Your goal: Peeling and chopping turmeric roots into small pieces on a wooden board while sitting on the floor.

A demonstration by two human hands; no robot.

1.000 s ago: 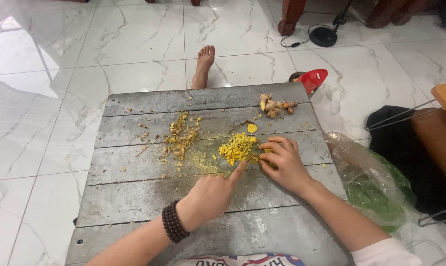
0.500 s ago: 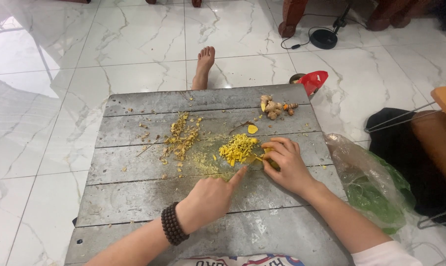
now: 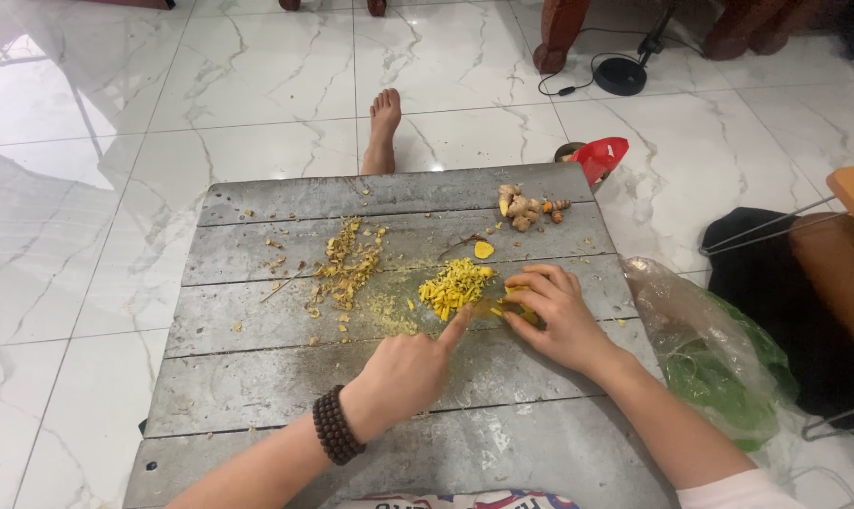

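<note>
My left hand (image 3: 406, 369), with a dark bead bracelet (image 3: 337, 424) on the wrist, is curled as if around a small knife (image 3: 484, 307). Its index finger lies stretched toward a pile of chopped yellow root (image 3: 453, 287), and only a sliver of blade shows between the hands. My right hand (image 3: 557, 311) presses a yellow root piece (image 3: 518, 313) onto the grey plank board (image 3: 257, 377), right of that pile. A single yellow slice (image 3: 483, 250) lies just beyond the pile. Peelings (image 3: 347, 264) are strewn to the left.
Whole knobbly roots (image 3: 526, 207) sit at the board's far right corner. A bare foot (image 3: 383, 127) rests beyond the far edge. A red bag (image 3: 601, 155), a clear and green plastic bag (image 3: 719, 363), dark cloth (image 3: 776, 283) and a wire rack (image 3: 828, 424) lie to the right on the marble floor.
Both hands stay at the yellow pile. My right hand has shifted slightly on the root piece; the board and piles are unchanged.
</note>
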